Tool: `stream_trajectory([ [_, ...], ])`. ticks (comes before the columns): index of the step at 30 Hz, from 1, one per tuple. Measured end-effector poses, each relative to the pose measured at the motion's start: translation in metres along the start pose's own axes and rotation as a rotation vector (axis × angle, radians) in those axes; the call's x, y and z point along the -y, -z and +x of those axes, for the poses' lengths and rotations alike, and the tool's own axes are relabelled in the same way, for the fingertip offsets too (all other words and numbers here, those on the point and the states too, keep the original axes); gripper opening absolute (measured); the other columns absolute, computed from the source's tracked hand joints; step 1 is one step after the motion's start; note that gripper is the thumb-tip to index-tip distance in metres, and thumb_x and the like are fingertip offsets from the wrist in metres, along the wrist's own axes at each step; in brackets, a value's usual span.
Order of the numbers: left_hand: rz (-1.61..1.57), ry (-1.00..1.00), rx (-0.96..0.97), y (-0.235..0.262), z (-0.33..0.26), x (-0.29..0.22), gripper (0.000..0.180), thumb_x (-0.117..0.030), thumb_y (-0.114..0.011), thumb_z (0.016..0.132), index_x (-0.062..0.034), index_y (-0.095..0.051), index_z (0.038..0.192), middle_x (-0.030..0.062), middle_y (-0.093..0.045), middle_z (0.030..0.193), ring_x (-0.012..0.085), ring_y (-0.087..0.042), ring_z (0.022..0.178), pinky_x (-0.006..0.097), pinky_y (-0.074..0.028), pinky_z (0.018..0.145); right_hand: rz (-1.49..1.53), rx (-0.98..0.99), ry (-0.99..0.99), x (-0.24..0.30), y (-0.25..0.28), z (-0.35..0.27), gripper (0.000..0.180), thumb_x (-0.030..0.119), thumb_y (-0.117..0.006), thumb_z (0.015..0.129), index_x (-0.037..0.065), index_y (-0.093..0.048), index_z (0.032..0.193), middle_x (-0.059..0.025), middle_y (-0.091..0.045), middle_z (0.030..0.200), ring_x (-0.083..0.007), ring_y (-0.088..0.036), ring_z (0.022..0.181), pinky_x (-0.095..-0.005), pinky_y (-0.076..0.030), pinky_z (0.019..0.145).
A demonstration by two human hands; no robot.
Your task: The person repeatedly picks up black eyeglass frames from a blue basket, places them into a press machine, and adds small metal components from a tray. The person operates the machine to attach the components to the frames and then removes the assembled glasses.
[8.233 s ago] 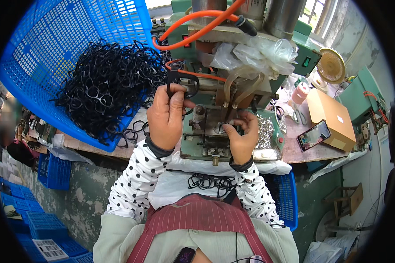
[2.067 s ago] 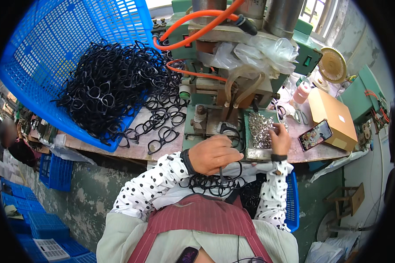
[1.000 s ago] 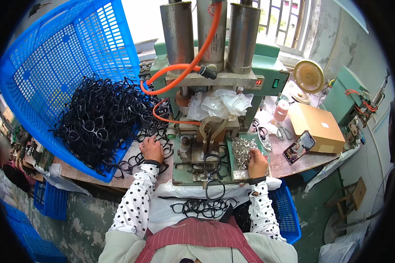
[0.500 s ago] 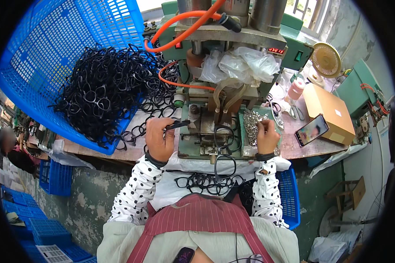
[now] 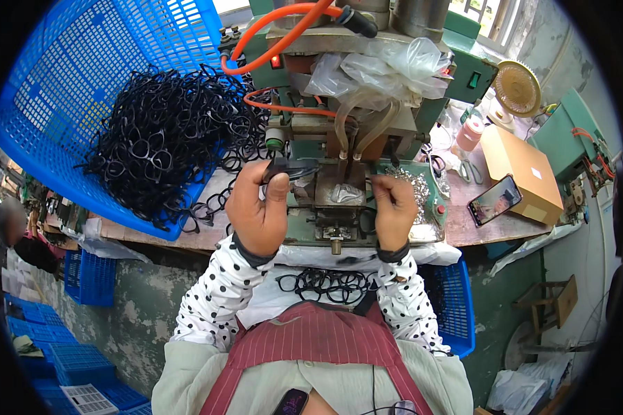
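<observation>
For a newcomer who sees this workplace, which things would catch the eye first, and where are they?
Probably the big blue basket at upper left, heaped with black frames. Next, the orange hose looping over the machine, at top centre. Then, near the middle, the left hand with a dark frame, and the right hand beside shiny metal bits.

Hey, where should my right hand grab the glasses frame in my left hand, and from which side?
Probably the free end of the glasses frame, coming from the right: the left hand pinches its left end, while the rest sticks out toward the right hand.
</observation>
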State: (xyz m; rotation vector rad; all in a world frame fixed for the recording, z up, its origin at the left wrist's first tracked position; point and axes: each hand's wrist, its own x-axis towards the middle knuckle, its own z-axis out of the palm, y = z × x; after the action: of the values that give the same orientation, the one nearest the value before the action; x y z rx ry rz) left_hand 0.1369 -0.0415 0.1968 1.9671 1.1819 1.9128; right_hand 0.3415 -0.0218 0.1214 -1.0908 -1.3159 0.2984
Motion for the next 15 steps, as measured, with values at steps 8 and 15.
stream_trajectory([
  [8, -0.219, 0.255, 0.010, -0.005, 0.025, 0.006, 0.016, -0.015, -0.057, 0.097, 0.0006, -0.057, 0.102, 0.0043, -0.065, 0.083, 0.0077, -0.060, 0.069, 0.021, -0.045, 0.059, -0.094, -0.075, 0.071, 0.021, -0.036, -0.014, 0.028, 0.006, -0.074, 0.074, 0.003, -0.059, 0.098, -0.0100, -0.058, 0.084, -0.0274, -0.054, 0.080, -0.0373, -0.039, 0.075],
  [15, -0.220, 0.258, 0.050, -0.004, 0.019, 0.008, 0.013, -0.013, -0.054, 0.099, -0.0012, -0.055, 0.105, 0.0022, -0.062, 0.085, 0.0056, -0.054, 0.072, 0.020, -0.044, 0.065, 0.383, -0.182, -0.071, -0.004, -0.061, -0.021, 0.029, 0.005, -0.074, 0.079, -0.001, -0.055, 0.099, -0.0117, -0.054, 0.087, -0.0215, -0.055, 0.074, -0.0294, -0.046, 0.065],
])
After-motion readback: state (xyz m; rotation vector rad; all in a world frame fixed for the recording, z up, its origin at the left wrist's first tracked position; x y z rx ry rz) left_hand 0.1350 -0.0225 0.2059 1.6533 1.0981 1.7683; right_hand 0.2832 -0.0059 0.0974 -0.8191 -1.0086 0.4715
